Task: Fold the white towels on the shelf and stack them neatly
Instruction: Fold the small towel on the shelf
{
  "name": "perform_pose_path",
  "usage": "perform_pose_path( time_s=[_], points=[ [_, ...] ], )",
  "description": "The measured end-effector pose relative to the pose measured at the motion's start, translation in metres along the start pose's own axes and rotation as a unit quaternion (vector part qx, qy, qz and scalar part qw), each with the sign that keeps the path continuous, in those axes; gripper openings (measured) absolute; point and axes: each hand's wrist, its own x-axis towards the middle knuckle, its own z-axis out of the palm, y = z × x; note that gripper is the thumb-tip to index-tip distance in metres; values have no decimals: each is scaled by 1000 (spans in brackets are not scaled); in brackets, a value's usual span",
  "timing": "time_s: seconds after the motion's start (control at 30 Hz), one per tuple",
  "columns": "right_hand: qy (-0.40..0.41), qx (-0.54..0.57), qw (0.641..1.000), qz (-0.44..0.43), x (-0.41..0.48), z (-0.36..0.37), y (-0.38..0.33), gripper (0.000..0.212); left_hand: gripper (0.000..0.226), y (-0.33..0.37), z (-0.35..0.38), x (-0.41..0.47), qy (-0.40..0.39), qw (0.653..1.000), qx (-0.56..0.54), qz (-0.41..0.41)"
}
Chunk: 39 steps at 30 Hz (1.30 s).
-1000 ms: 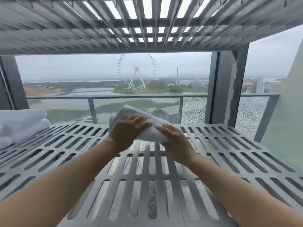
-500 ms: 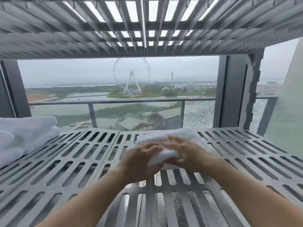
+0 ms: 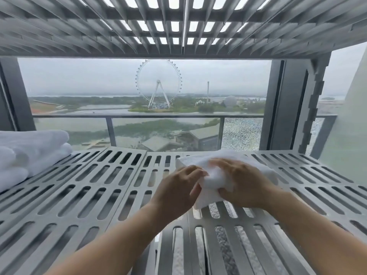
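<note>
A small white towel (image 3: 214,175), partly folded, lies on the grey slatted shelf (image 3: 95,187) right of the middle. My right hand (image 3: 244,183) sits on top of it with the thumb curled under its near edge, gripping a fold. My left hand (image 3: 178,189) is at the towel's left near corner, fingers curled against the cloth and pinching it. A stack of folded white towels (image 3: 29,149) rests at the shelf's far left.
Another slatted shelf (image 3: 178,26) hangs close overhead. Grey uprights (image 3: 286,104) stand at the back right and back left. Behind the shelf is a window with a railing and a Ferris wheel outside. Bare shelf surface lies between the stack and the towel.
The towel went from raised off the shelf to lying flat on it. Both hands shifted right with it, and the near part is now bunched between them.
</note>
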Motion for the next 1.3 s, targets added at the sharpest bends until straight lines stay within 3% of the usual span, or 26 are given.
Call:
perform_pose_path(
  time_s=[0.07, 0.17, 0.37, 0.43, 0.53, 0.63, 0.7, 0.8, 0.97, 1.13, 1.3],
  points=[
    [-10, 18, 999, -36, 0, 4, -8, 61, 21, 1, -2, 0, 11, 1000, 7, -7],
    [48, 34, 998, -18, -1, 4, -9, 48, 26, 2, -6, -1, 17, 1000, 6, -17],
    [118, -6, 993, 1, 9, -17, -4, 58, 47, 3, -4, 3, 6, 997, 38, -63],
    [99, -44, 994, -13, 9, -25, 5, 59, 45, 4, -1, 4, -18, 997, 48, -62],
    [85, -99, 991, -3, 3, -35, 24, 44, 39, 12, 5, 7, -63, 996, 58, -33],
    [81, -129, 988, 21, -6, -40, 41, 39, 45, 24, 12, 15, -108, 991, 78, -7],
    [69, -136, 988, 29, -11, -43, 51, 40, 53, 31, 18, 22, -158, 982, 106, -1],
    [68, -142, 987, 44, -16, -48, 62, 44, 43, 38, 26, 34, -229, 959, 163, 13],
    [94, -160, 974, 131, -25, -67, 93, 46, 36, 13, 11, 52, -229, 942, 244, 5],
    [37, -159, 971, 173, -44, -61, 109, 32, 49, 7, 4, 47, -238, 955, 144, -107],
    [38, -98, 971, 216, -58, -62, 124, 29, 51, 62, 53, 66, -253, 962, 68, -72]
  ],
)
